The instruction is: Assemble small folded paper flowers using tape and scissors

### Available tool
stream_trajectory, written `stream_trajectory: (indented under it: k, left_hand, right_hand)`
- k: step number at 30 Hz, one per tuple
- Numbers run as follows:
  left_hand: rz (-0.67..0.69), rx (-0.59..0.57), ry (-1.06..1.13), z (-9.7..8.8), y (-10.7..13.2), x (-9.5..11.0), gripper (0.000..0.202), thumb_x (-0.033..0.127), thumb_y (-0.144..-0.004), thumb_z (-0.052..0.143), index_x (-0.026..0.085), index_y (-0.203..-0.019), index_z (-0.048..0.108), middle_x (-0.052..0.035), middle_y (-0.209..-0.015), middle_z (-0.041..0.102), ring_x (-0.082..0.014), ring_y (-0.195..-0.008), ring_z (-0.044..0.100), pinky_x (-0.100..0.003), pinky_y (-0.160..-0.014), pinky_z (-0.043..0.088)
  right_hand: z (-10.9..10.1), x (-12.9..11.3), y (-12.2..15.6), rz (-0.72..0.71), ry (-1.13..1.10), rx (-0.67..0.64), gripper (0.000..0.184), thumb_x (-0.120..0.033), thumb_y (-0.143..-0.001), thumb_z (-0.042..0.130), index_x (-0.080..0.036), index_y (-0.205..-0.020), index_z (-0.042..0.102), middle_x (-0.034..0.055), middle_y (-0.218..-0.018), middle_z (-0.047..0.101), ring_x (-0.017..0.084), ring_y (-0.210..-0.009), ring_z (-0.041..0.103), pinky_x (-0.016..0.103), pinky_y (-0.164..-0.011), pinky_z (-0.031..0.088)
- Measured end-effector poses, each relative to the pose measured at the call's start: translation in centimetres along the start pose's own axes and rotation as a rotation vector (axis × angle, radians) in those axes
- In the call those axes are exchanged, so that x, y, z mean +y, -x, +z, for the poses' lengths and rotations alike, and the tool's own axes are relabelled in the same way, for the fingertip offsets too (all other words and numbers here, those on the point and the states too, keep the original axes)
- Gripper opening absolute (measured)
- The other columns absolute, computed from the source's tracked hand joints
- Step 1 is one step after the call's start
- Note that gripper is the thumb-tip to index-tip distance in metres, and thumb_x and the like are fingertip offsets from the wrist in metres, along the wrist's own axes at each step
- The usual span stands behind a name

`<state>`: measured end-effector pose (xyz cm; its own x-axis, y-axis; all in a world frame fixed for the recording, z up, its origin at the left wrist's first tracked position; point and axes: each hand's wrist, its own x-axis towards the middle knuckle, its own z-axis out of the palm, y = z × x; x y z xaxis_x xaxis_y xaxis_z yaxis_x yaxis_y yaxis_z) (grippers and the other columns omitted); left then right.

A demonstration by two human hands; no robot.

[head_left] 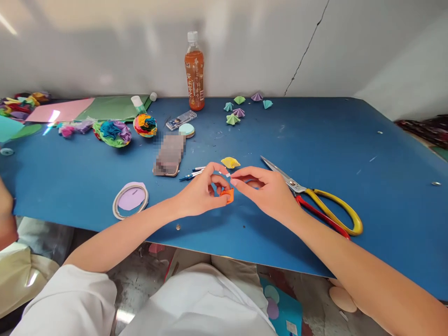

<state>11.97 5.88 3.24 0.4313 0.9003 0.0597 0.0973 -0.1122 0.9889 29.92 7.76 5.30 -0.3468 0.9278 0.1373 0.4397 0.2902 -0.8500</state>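
Between the thumb and fingers of my left hand [203,191] is a small folded orange paper piece [230,195]. My right hand [271,189] has its thumb and index finger pinched at a tiny white strip [228,175], which also meets my left index fingertip; it looks like a bit of tape. Just beyond the hands lies a folded yellow paper piece [230,162]. A drawing compass [192,175] rests behind my left hand, partly covered by it. Large scissors [297,186] with red and yellow handles lie partly open beside my right hand.
A tape roll [116,211] surrounds a lilac paper disc [132,198]. Farther back are a phone [170,156], a drink bottle [194,79], a glue stick [138,104], paper balls [112,133] and several folded paper pieces [233,119]. Another person's arm [6,214] shows at far left.
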Motion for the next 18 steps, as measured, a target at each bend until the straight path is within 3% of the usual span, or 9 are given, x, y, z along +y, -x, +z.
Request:
stream_trajectory:
  k: [8, 13, 18]
  left_hand:
    - [-0.010, 0.007, 0.062, 0.5, 0.5, 0.0, 0.043, 0.008, -0.070, 0.065, 0.022, -0.102, 0.039, 0.0030, -0.078, 0.064, -0.0071, -0.067, 0.057, -0.018, -0.056, 0.043]
    - [-0.030, 0.022, 0.073, 0.7, 0.6, 0.0, 0.043, 0.009, -0.071, 0.067, 0.023, -0.103, 0.041, 0.0027, -0.077, 0.065, -0.0070, -0.064, 0.056, -0.019, -0.055, 0.044]
    - [-0.049, -0.028, 0.032, 0.9, 0.8, -0.4, 0.054, 0.014, -0.075, 0.068, 0.024, -0.120, 0.041, 0.0008, -0.083, 0.068, -0.0090, -0.066, 0.060, -0.023, -0.060, 0.048]
  right_hand:
    - [0.4, 0.8, 0.5, 0.158, -0.265, -0.005, 0.016, -0.037, -0.071, 0.070, -0.023, -0.078, 0.068, 0.0006, -0.074, 0.070, 0.016, -0.067, 0.066, 0.032, -0.068, 0.057]
    - [1.0, 1.1, 0.6, 0.165, -0.364, 0.018, 0.013, -0.036, -0.071, 0.069, -0.025, -0.076, 0.064, -0.0013, -0.077, 0.067, 0.015, -0.069, 0.064, 0.032, -0.070, 0.056]
    - [1.2, 1.5, 0.6, 0.097, -0.284, 0.102, 0.010, -0.032, -0.079, 0.059, -0.024, -0.074, 0.056, -0.0026, -0.070, 0.058, 0.013, -0.066, 0.058, 0.030, -0.066, 0.051]
